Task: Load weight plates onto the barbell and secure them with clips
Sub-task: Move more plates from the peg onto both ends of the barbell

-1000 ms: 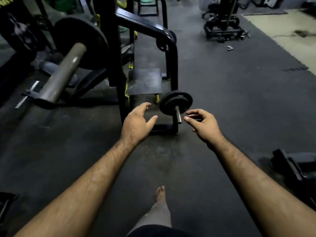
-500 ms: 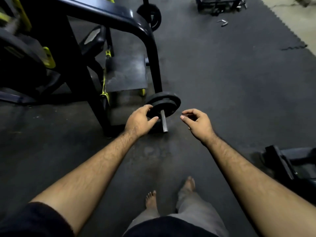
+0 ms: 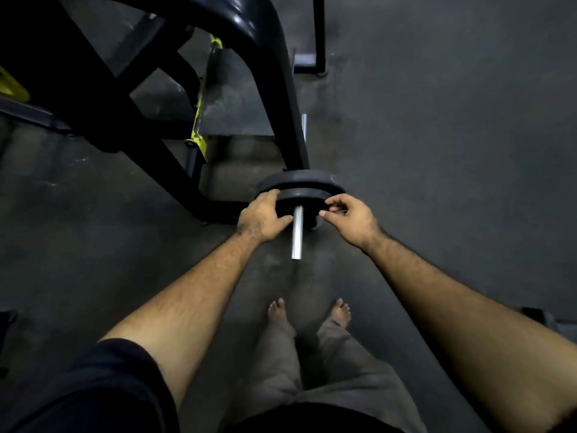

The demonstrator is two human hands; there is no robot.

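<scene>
both hands (image 3: 263,218) gripping plate (image 3: 301,198) edges, open floor (image 3: 437,151) right

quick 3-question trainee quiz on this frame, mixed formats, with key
1. True or false: both hands are at the front plate on the storage peg.
2. How many plates sit on that peg? A) one B) two C) four
3. Fill in: the peg's bare metal end points toward the person's ____.

Key
1. True. The left hand wraps the plate's left edge and the right hand meets its right edge.
2. B. A larger rear plate sits behind the front one.
3. Feet. They are bare on the dark floor mat, just below the peg.
</scene>
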